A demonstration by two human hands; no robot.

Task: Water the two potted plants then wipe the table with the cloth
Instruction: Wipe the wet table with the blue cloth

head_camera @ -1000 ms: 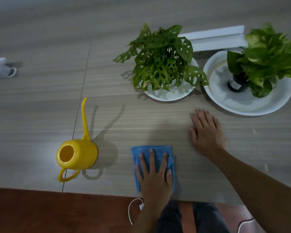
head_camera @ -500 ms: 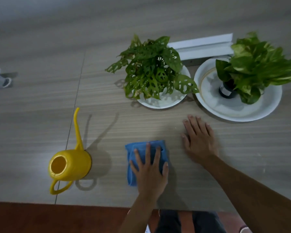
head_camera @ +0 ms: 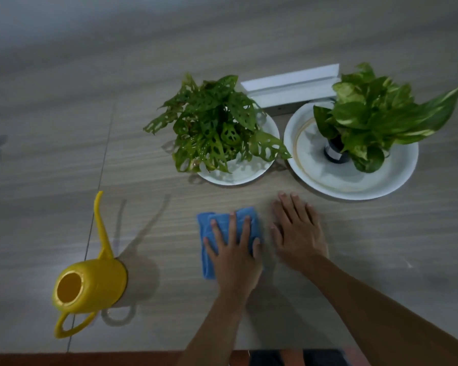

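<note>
Partly hidden under my left hand (head_camera: pixel 234 256), the blue cloth (head_camera: pixel 222 223) shows only its far end and its left edge; my palm covers the rest, so I cannot tell how it is folded beneath. My fingers lie spread and flat on it, pressing down without pinching, fingertips pointing toward 12 o'clock. My right hand (head_camera: pixel 299 233) rests just beside it at 3 o'clock, also spread, palm down on the bare table (head_camera: pixel 50 154), holding nothing, apart from the cloth by a narrow strip of wood.

At 12 o'clock from the cloth stands the holed-leaf plant (head_camera: pixel 214 125) on a small white plate (head_camera: pixel 238 174); its leaves hide the pot entirely. At about 1 o'clock the variegated plant (head_camera: pixel 376 114) stands on a larger white plate (head_camera: pixel 315 170), only a dark part of its pot showing below the foliage. A white box (head_camera: pixel 288 85) lies behind the two plants, its near side partly masked by leaves.

At 8 o'clock from the cloth, well apart, the yellow watering can (head_camera: pixel 90 283) stands with its long spout pointing toward 12 o'clock and its handle toward me.

At the far left edge a small blurred object is cut off and I cannot make it out. My forearms run off the bottom edge.
</note>
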